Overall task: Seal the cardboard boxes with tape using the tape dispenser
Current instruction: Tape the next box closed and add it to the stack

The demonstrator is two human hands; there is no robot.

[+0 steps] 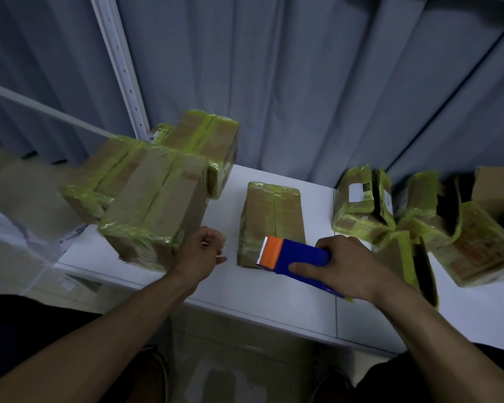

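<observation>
Cardboard bound in yellow-green tape lies about the white table [245,289]; a small box [271,222] rests flat near the middle, its long side running away from the person, with tape showing at its far and near ends. Over its near right corner the right hand [352,266] grips the blue tape dispenser [296,257] round the body, thumb along the near side; the orange toothed end points left (whether it touches the cardboard I cannot tell). Just left of that box the left hand [200,253] hovers above the table, fingers loosely curled, nothing visible in them. Beyond it stand larger taped boxes [154,205], close together; on the right sits a cluster of smaller boxes [358,207], some with flaps open; a grey-blue curtain [303,82] hangs behind.
</observation>
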